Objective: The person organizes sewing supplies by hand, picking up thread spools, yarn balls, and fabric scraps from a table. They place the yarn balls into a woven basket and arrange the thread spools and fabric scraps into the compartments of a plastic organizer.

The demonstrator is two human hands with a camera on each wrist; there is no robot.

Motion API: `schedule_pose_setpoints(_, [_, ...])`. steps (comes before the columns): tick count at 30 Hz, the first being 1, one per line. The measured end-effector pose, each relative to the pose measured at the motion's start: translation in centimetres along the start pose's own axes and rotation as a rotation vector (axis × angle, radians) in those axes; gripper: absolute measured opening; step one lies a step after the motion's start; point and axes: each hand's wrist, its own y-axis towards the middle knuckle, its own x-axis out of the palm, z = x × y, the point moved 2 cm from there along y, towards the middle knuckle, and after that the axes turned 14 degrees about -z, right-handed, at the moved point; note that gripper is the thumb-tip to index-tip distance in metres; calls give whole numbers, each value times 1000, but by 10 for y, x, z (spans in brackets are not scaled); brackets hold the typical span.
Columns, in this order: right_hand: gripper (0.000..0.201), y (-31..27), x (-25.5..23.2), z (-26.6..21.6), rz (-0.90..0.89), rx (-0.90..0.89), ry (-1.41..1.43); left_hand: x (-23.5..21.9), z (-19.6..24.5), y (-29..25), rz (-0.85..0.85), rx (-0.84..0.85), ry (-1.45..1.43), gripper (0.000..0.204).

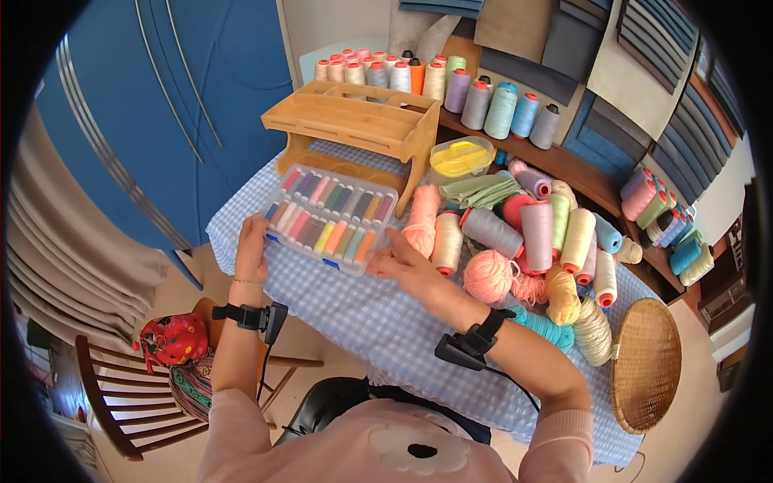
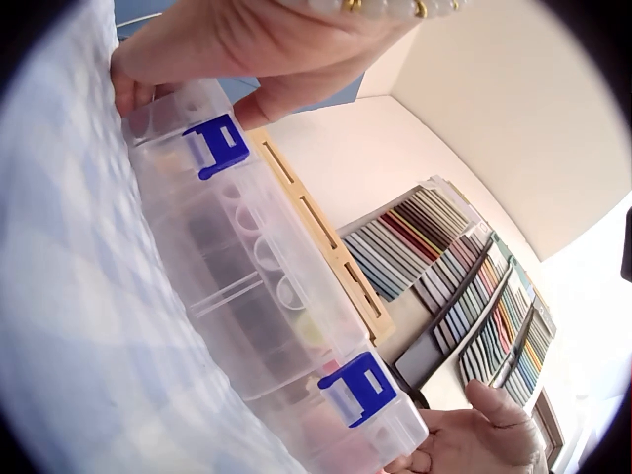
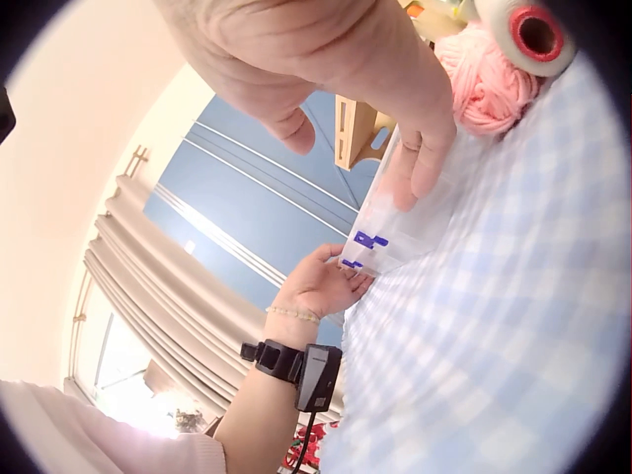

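Observation:
A clear plastic case [image 1: 328,216] with two rows of coloured thread spools lies on the checked cloth, its lid down. Its blue latches [image 2: 359,389] face the person. The left hand [image 1: 251,249] grips the case's left end, thumb on top and fingers at the side, as the left wrist view also shows [image 2: 247,49]. At the right end the right hand [image 1: 407,266] touches the case with its fingertips; its fingers are extended and the thumb stands off, seen in the right wrist view [image 3: 326,79].
Behind the case stands a wooden rack [image 1: 346,121]. To the right lie a pile of yarn balls [image 1: 487,275] and thread cones [image 1: 538,233], a yellow-lidded box [image 1: 461,158] and a wicker tray [image 1: 646,366]. Cones line the back shelf [image 1: 580,171]. A chair [image 1: 105,394] is at lower left.

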Motion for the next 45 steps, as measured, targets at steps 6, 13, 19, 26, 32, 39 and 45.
schedule_pose_setpoints(6, [96,-2,8,-6,35,62,-30,1,5,-10,-24,21,31,34])
schedule_pose_setpoints(13, [90,-13,19,-17,61,58,6,6,6,-14,-8,58,88,31])
schedule_pose_setpoints(19, [77,-18,18,-25,-77,115,-18,-1,7,-10,-11,69,106,27])
schedule_pose_setpoints(26, [49,-23,24,-18,13,30,107,1,5,-14,22,103,147,26])
schedule_pose_setpoints(32, [66,-27,24,-17,-29,69,55,4,11,-23,1,134,144,27])
schedule_pose_setpoints(39, [76,-27,26,-4,-32,9,-49,3,16,-31,-35,110,140,33])
schedule_pose_setpoints(45, [77,-29,25,-7,-22,50,-276,-6,11,-43,-159,109,120,44])
